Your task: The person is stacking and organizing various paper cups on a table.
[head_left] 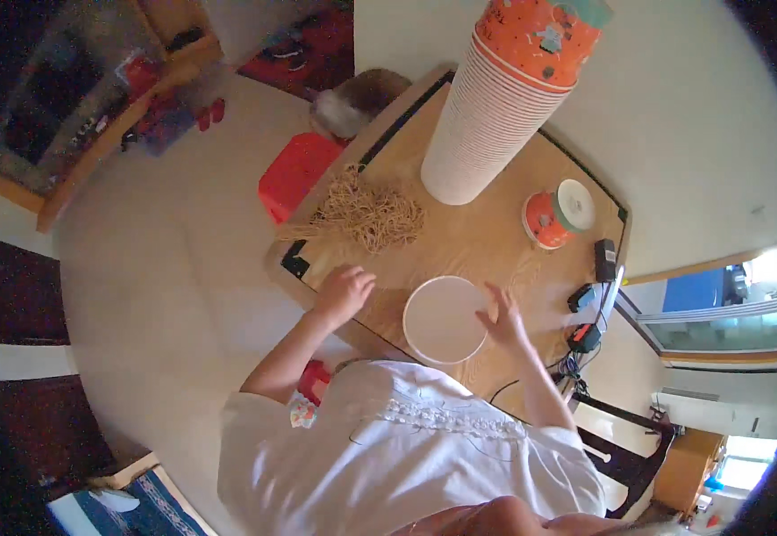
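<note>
A round white paper bucket (446, 320) stands near the front edge of the wooden table, its open mouth facing up. At its right rim is my right hand (506, 323), thumb over the rim and fingers along the outside, gripping it lightly. Left of the bucket and apart from it, my left hand (345, 295) hovers by the table edge with fingers curled together; anything between them is too small to make out. Just beyond that hand lies a loose heap of brown twine (370, 213).
A tall stack of paper buckets (495, 116), orange-printed at the top, rises at the back. Right of it sits a small orange tub with a green-rimmed piece (560, 214). Black adapters (604, 261) and cables line the right edge. A red stool (299, 171) stands beyond the left edge.
</note>
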